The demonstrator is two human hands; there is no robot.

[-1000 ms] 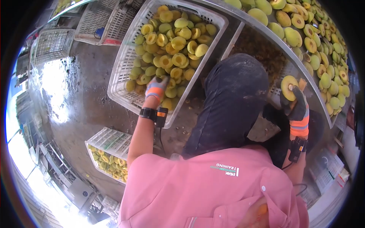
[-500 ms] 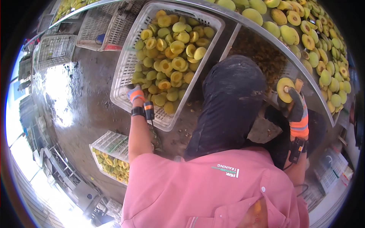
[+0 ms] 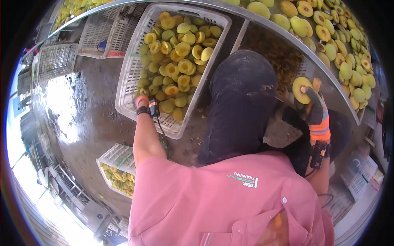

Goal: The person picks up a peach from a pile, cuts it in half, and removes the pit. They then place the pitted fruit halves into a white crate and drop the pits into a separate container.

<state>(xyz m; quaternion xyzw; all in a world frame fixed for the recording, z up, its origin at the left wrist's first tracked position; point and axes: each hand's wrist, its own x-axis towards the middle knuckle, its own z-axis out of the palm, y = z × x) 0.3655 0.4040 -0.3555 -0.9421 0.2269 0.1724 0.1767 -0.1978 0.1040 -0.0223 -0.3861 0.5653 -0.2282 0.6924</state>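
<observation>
At the metal table (image 3: 328, 88), right hand (image 3: 314, 110) grips a halved peach (image 3: 301, 89); left hand (image 3: 140, 101) rests on the white crate (image 3: 127, 78) rim, grip state indeterminate.

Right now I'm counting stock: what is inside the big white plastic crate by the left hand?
The white slotted plastic crate holds yellow-green halved fruit, many cut side up. The gloved left hand rests at its near corner. Lower layers are covered.

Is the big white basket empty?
No, the white basket is full of yellow-green halved fruit, and the left hand reaches into it.
</observation>
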